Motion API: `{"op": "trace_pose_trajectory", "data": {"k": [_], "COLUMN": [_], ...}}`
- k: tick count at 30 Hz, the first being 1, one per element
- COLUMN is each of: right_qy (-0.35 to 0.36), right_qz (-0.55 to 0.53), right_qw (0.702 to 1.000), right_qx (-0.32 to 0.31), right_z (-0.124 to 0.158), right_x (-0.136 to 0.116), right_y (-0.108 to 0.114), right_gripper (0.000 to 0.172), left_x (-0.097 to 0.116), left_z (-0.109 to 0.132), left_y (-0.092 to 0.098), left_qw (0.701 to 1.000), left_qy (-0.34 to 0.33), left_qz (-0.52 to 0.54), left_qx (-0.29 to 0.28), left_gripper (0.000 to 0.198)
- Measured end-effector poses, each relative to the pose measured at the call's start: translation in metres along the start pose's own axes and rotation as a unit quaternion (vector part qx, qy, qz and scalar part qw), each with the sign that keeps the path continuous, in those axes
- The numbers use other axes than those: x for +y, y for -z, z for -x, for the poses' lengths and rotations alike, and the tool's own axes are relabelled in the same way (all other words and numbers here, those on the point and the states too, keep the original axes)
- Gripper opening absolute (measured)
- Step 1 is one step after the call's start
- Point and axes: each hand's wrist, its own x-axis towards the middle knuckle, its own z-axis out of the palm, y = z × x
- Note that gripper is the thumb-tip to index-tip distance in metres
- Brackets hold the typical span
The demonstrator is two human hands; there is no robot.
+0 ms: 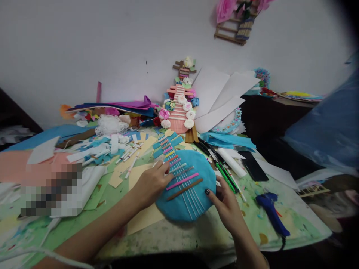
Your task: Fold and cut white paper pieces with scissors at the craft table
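A blue round-bodied craft guitar (pixel 185 209) lies tilted in front of me, with white strings running along its neck and body. Several coloured strips cross the strings, among them a pink strip (pixel 182 181) and a brown strip (pixel 185 189). My left hand (pixel 154 181) is closed over the guitar's left side, its bent fingertips at the end of a pale strip; whatever is between them is hidden. With the thumb on top and the other fingers behind, my right hand (pixel 226 201) grips the right edge of the body.
Behind stands a pink craft guitar with paper flowers (pixel 179 112). To the right are a blue glue gun (pixel 272 213), a black phone (pixel 253 165) and pens (pixel 226 175). Paper scraps (pixel 112 144) and tangled white string (pixel 110 125) cover the left. A white cable (pixel 47 254) crosses the near left.
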Motion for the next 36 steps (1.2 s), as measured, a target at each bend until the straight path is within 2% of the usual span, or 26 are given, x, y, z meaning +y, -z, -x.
{"op": "trace_pose_trajectory", "data": {"k": [3, 7, 10, 12, 15, 17, 19, 20, 21, 24, 25, 26, 27, 28, 31, 32, 34, 36], "right_qy": [0.004, 0.003, -0.001, -0.001, -0.004, -0.006, -0.001, 0.002, 0.004, 0.012, 0.013, 0.014, 0.014, 0.013, 0.009, 0.009, 0.01, 0.007], "right_qz": [0.01, 0.009, -0.005, -0.022, -0.057, -0.082, -0.105, -0.114, -0.123, -0.148, -0.155, -0.161, -0.168, -0.174, -0.188, -0.19, -0.191, -0.19], "right_qw": [1.0, 1.0, 1.0, 0.999, 0.997, 0.993, 0.988, 0.984, 0.98, 0.97, 0.967, 0.964, 0.961, 0.958, 0.953, 0.953, 0.953, 0.953], "right_qx": [0.001, 0.002, 0.008, 0.022, 0.057, 0.082, 0.118, 0.136, 0.154, 0.194, 0.202, 0.212, 0.221, 0.228, 0.235, 0.235, 0.234, 0.237], "right_z": [0.002, 0.001, -0.001, -0.002, -0.003, -0.004, -0.005, -0.006, -0.007, -0.009, -0.009, -0.009, -0.009, -0.009, -0.008, -0.007, -0.006, -0.003], "right_x": [-0.001, 0.001, 0.005, 0.008, 0.012, 0.014, 0.016, 0.016, 0.017, 0.021, 0.022, 0.024, 0.025, 0.026, 0.026, 0.025, 0.023, 0.022], "right_y": [-0.001, -0.001, -0.001, 0.0, 0.001, 0.001, 0.001, 0.0, 0.0, 0.0, 0.0, 0.0, 0.0, 0.001, -0.001, -0.002, -0.006, -0.01], "right_gripper": [0.043, 0.043, 0.042, 0.042, 0.043, 0.043, 0.045, 0.047, 0.048, 0.052, 0.052, 0.053, 0.053, 0.054, 0.057, 0.058, 0.06, 0.06], "left_x": [-0.002, -0.003, -0.004, -0.005, -0.007, -0.008, -0.008, -0.008, -0.008, -0.009, -0.01, -0.012, -0.014, -0.015, -0.014, -0.012, -0.006, 0.001], "left_z": [0.001, 0.002, 0.005, 0.01, 0.021, 0.031, 0.041, 0.047, 0.053, 0.069, 0.073, 0.076, 0.078, 0.079, 0.072, 0.068, 0.057, 0.046], "left_y": [-0.003, -0.004, 0.001, 0.007, 0.019, 0.026, 0.029, 0.031, 0.032, 0.033, 0.033, 0.032, 0.03, 0.028, 0.016, 0.011, 0.003, -0.004], "left_qw": [1.0, 1.0, 0.994, 0.973, 0.917, 0.876, 0.816, 0.767, 0.701, 0.443, 0.384, 0.36, 0.372, 0.413, 0.624, 0.68, 0.746, 0.794], "left_qy": [-0.006, -0.01, -0.001, 0.009, 0.044, 0.091, 0.129, 0.139, 0.142, 0.158, 0.165, 0.176, 0.192, 0.217, 0.342, 0.379, 0.402, 0.378], "left_qz": [-0.012, -0.001, 0.101, 0.222, 0.388, 0.463, 0.551, 0.612, 0.682, 0.848, 0.866, 0.867, 0.855, 0.83, 0.658, 0.588, 0.484, 0.404], "left_qx": [-0.012, 0.004, 0.039, 0.065, 0.088, 0.099, 0.117, 0.131, 0.153, 0.245, 0.275, 0.295, 0.306, 0.306, 0.248, 0.22, 0.22, 0.253], "left_gripper": [0.02, 0.018, 0.021, 0.022, 0.019, 0.017, 0.015, 0.014, 0.016, 0.017, 0.017, 0.017, 0.018, 0.017, 0.012, 0.01, 0.008, 0.009]}}
